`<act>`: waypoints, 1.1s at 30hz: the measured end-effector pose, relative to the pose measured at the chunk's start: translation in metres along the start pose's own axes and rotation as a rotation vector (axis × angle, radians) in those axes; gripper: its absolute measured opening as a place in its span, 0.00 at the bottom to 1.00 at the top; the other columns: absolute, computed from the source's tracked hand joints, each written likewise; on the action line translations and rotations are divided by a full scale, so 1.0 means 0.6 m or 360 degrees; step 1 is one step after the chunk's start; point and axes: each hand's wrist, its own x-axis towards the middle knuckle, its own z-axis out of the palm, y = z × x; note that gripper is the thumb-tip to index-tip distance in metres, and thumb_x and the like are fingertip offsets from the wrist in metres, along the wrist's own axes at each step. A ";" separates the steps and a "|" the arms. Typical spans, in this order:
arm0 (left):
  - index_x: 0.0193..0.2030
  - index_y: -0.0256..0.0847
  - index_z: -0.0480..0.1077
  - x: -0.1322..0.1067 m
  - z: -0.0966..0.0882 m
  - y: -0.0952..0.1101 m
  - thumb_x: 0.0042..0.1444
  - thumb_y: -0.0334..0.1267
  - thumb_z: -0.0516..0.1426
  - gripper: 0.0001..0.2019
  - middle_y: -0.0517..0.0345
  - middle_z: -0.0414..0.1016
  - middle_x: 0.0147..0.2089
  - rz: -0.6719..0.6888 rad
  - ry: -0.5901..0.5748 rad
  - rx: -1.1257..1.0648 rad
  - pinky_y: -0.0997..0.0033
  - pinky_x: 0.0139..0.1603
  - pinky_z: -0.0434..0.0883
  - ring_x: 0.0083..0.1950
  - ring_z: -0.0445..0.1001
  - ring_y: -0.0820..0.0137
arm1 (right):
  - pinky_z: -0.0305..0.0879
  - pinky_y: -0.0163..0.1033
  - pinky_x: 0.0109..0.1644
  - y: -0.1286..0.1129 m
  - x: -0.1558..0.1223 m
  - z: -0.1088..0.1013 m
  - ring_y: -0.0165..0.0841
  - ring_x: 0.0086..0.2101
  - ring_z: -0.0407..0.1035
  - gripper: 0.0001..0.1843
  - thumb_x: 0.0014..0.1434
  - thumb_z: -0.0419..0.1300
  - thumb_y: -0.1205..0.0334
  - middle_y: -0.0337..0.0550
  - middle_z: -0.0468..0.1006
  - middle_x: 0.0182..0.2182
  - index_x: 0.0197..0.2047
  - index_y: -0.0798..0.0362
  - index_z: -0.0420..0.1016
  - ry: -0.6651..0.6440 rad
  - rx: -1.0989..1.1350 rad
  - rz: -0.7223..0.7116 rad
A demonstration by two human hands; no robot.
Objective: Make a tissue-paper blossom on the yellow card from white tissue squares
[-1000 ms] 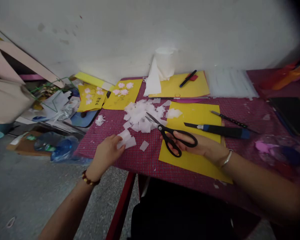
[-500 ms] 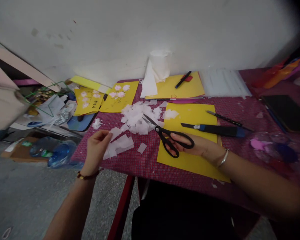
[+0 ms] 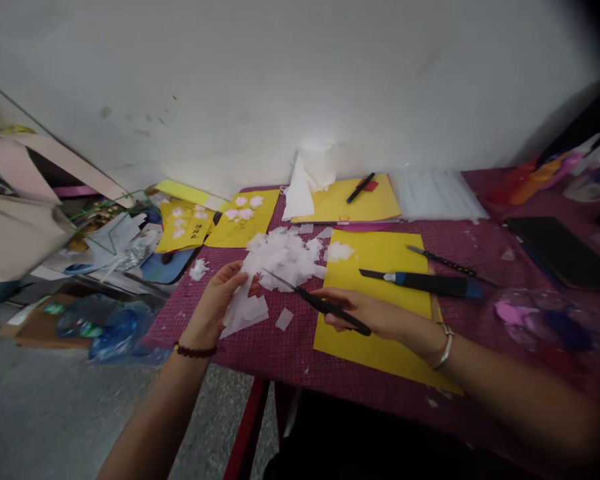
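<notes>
On the worktop [image 3: 290, 347], the heap of paper scraps [image 3: 285, 257] lay left of a card sheet [image 3: 380, 253]; a knife [image 3: 430, 283] lay across that sheet's right side, a tissue roll [image 3: 315, 165] behind both.

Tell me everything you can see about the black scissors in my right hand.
The black-handled scissors have dark, metal-looking blades, seen as one thin line, pointing up-left toward the white tissue paper held in the left hand. The right hand grips the handles, hiding most of them. They hover over the red checked tablecloth and the yellow paper sheet's edge.
</notes>
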 end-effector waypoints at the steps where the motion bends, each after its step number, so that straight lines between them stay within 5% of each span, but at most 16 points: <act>1: 0.44 0.39 0.66 0.000 0.008 -0.001 0.42 0.31 0.65 0.21 0.59 0.78 0.28 0.0024 -0.0060 0.0006 0.76 0.27 0.73 0.23 0.74 0.74 | 0.55 0.33 0.29 0.001 0.001 0.000 0.26 0.29 0.59 0.35 0.53 0.66 0.46 0.41 0.69 0.34 0.59 0.54 0.67 0.0011 -0.0006 0.0002; 8: 0.51 0.39 0.64 0.010 0.051 -0.015 0.40 0.36 0.67 0.30 0.62 0.77 0.29 0.0132 -0.0265 0.0144 0.72 0.33 0.73 0.29 0.77 0.71 | 0.51 0.33 0.26 -0.010 0.000 -0.004 0.25 0.25 0.58 0.33 0.54 0.64 0.48 0.38 0.66 0.27 0.58 0.57 0.68 0.0059 0.0013 -0.0002; 16: 0.53 0.36 0.63 0.013 0.083 -0.012 0.41 0.38 0.64 0.30 0.64 0.74 0.23 0.0204 -0.0356 0.0323 0.73 0.28 0.68 0.24 0.74 0.71 | 0.53 0.34 0.25 -0.018 -0.004 -0.005 0.25 0.24 0.60 0.35 0.54 0.64 0.45 0.40 0.67 0.28 0.58 0.59 0.69 0.0145 -0.0017 -0.0024; 33: 0.52 0.36 0.63 0.033 0.084 -0.020 0.44 0.35 0.59 0.25 0.58 0.77 0.25 0.0150 -0.0326 0.0305 0.72 0.27 0.69 0.24 0.75 0.70 | 0.51 0.34 0.25 -0.011 -0.001 -0.007 0.26 0.24 0.57 0.38 0.53 0.65 0.44 0.37 0.65 0.26 0.61 0.58 0.66 0.0164 -0.0135 0.0048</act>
